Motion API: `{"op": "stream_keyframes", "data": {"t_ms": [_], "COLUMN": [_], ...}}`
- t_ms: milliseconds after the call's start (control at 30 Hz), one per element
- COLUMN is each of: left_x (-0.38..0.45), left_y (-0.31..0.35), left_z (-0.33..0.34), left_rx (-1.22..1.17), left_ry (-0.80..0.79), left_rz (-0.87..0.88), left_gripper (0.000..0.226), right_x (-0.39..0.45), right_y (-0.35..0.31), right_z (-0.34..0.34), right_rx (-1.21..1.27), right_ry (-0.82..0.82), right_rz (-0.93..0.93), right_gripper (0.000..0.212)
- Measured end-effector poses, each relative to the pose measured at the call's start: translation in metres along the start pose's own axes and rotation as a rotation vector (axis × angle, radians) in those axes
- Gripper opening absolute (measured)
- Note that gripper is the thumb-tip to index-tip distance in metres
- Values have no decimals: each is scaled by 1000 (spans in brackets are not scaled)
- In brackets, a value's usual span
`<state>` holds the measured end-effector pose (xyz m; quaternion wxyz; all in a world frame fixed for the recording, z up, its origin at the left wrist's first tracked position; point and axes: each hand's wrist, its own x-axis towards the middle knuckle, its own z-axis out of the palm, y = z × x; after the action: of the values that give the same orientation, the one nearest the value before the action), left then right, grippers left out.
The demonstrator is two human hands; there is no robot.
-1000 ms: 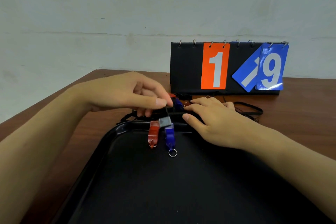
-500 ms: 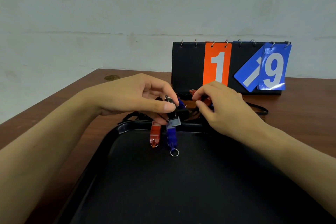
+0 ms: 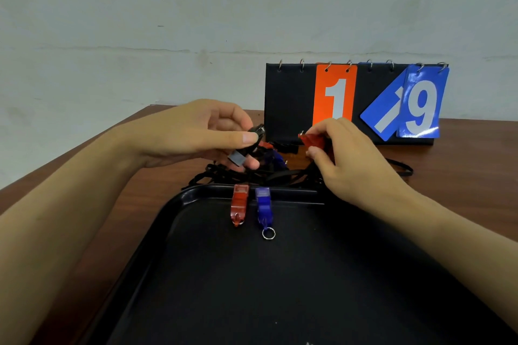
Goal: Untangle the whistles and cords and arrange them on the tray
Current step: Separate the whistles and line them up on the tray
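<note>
Left hand fingers pinch black plastic whistle at frame centre; right hand fingers clamp red plastic whistle; black cords tangled below, above black tray rim.

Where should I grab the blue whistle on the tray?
Pinch the blue whistle across its two long flat sides, coming straight down from above. It lies flat and lengthwise, top end against the tray rim, red whistle close on its left. The ring would probably slip.

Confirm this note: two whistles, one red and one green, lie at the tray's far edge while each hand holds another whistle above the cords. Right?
Not quite. In the head view, the whistle beside the red whistle on the tray is a blue whistle, not green. The rest stands: left hand and right hand each hold one.
</note>
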<state>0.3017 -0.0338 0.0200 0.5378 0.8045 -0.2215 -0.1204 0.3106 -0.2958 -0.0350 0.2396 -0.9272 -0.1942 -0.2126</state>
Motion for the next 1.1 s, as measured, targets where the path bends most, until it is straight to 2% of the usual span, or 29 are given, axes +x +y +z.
{"op": "stream_keyframes", "data": {"t_ms": [133,267,333,433,600,733,833,1000,1100], "left_x": [-2,-2,0,0,-6,-14,-15,-12,-10], "left_y": [2,1,-2,-2,4,8,4,-1,-2], "left_z": [-3,-5,-8,-11,-13,-20,-26,-23,-20], "left_rx": [82,144,116,89,20,100,227,404,504], "left_ry": [2,49,62,77,32,-85,-150,-157,-123], "left_rz": [69,96,78,45,24,-42,-135,-206,-189], "left_gripper": [25,30,39,39,35,34,34,22,22], "right_x": [0,0,0,1,0,3,3,2,-2], "right_y": [2,1,-3,-7,-5,-4,-2,-8,-12], "right_z": [3,1,-2,-6,0,-5,-4,-7,-9], "right_rx": [61,74,204,344,312,317,276,271,294], "right_ry": [28,160,204,288,123,173,189,231,188], "right_rz": [6,23,46,-10,-27,-7,-7,-72,-139], "right_gripper": [22,25,21,14,9,22,18,16,21]}}
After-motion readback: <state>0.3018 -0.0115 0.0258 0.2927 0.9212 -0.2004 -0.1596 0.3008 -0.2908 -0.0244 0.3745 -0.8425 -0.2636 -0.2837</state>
